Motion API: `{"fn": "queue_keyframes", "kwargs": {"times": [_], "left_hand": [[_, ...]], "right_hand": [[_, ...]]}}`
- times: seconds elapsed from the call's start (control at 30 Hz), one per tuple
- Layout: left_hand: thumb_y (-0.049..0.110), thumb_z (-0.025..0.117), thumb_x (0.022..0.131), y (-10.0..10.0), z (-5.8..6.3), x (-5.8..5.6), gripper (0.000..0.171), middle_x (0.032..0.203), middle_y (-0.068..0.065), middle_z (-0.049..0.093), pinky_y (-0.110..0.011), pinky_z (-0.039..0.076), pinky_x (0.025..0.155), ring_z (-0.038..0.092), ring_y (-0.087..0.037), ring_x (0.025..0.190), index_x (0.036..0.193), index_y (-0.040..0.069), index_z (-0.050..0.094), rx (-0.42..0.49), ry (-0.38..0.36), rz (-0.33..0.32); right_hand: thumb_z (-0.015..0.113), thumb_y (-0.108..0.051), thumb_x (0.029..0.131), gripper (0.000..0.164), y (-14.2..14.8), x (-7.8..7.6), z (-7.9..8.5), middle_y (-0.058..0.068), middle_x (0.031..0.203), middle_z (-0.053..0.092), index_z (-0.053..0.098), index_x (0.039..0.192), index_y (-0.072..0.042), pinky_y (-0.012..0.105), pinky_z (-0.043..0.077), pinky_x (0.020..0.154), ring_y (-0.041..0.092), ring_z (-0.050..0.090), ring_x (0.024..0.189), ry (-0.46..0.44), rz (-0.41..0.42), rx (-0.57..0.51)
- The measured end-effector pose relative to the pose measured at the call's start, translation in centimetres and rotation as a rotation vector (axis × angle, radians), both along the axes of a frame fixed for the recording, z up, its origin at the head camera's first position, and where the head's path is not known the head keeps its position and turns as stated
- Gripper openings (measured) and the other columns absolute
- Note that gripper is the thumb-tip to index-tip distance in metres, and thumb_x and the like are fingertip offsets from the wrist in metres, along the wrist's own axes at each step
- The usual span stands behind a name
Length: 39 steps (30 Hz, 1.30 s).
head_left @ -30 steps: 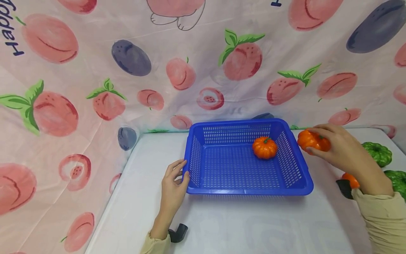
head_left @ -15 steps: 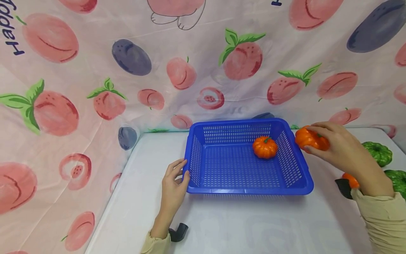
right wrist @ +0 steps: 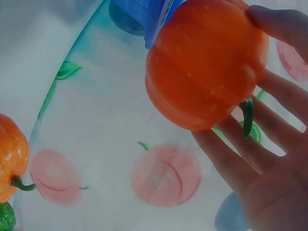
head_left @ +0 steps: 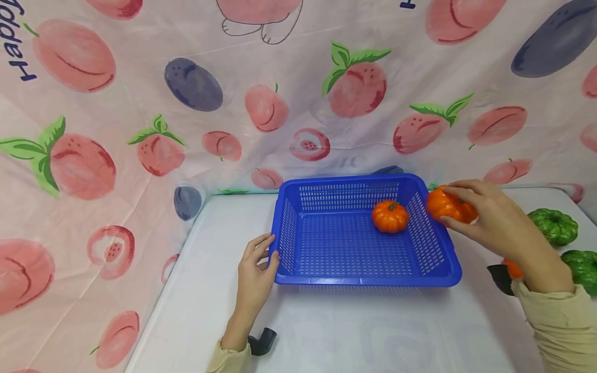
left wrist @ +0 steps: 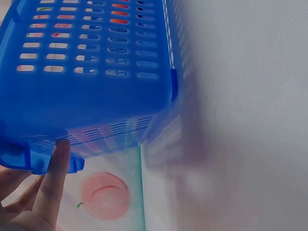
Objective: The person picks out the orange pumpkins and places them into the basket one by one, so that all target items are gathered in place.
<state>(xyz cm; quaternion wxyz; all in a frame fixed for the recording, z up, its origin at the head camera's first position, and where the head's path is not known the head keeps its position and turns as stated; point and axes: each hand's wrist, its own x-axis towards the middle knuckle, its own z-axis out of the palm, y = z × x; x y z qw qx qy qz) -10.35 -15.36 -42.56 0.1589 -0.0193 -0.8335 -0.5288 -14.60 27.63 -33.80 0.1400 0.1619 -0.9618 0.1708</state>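
Observation:
A blue plastic basket (head_left: 354, 281) with slotted walls stands on the white table. My left hand (head_left: 254, 272) grips its left rim; in the left wrist view a finger (left wrist: 57, 166) presses under the lip. Inside, toward the right, sits a ribbed orange pumpkin (head_left: 389, 217) with a green stem. My right hand (head_left: 496, 217) holds a second orange pumpkin (head_left: 440, 204) between thumb and fingers, overlapping the basket's right rim in the head view. The right wrist view shows this pumpkin (right wrist: 207, 62) smooth and glossy, its green stem pointing toward the palm.
Two green pumpkins (head_left: 552, 226) lie at the table's right side. Another orange pumpkin (head_left: 514, 269) is mostly hidden behind my right wrist; the right wrist view shows an orange pumpkin (right wrist: 12, 156) at its left edge. Behind the table hangs a fruit-print cloth (head_left: 350, 140).
My right hand has moved a little left with its pumpkin, from beside the basket to its right rim. The left hand, the basket and the pumpkin inside stay in place.

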Motion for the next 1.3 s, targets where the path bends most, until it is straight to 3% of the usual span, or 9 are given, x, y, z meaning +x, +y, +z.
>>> {"fn": "queue_keyframes", "kwargs": {"times": [0.47,0.77,1.3], "left_hand": [[0.002,0.063,0.094,0.1,0.0,0.0,0.036,0.138,-0.007,0.055,-0.025,0.06,0.081,0.065,-0.022,0.104,0.13,0.002,0.063,0.006,-0.013,-0.002],[0.003,0.064,0.094,0.1,0.0,0.0,0.036,0.138,-0.007,0.055,-0.025,0.06,0.081,0.065,-0.022,0.104,0.13,0.002,0.064,0.008,-0.004,-0.004],[0.001,0.063,0.094,0.0,0.0,0.0,0.036,0.137,-0.007,0.055,-0.024,0.06,0.08,0.066,-0.022,0.103,0.129,0.001,0.064,0.011,0.001,-0.006]], "right_hand": [[0.088,-0.018,0.072,0.06,-1.1,0.2,-0.2,0.022,0.129,0.055,0.065,0.125,-0.003,0.067,0.046,0.093,0.043,0.049,0.119,0.076,0.078,-0.014],[0.087,-0.021,0.074,0.06,-1.7,0.4,-0.4,0.023,0.13,0.055,0.065,0.126,-0.003,0.068,0.047,0.092,0.043,0.048,0.12,0.071,0.075,0.0],[0.087,-0.022,0.075,0.061,-3.0,0.8,-0.6,0.019,0.131,0.057,0.064,0.129,-0.005,0.063,0.053,0.085,0.041,0.049,0.122,0.103,0.147,0.053]]}}
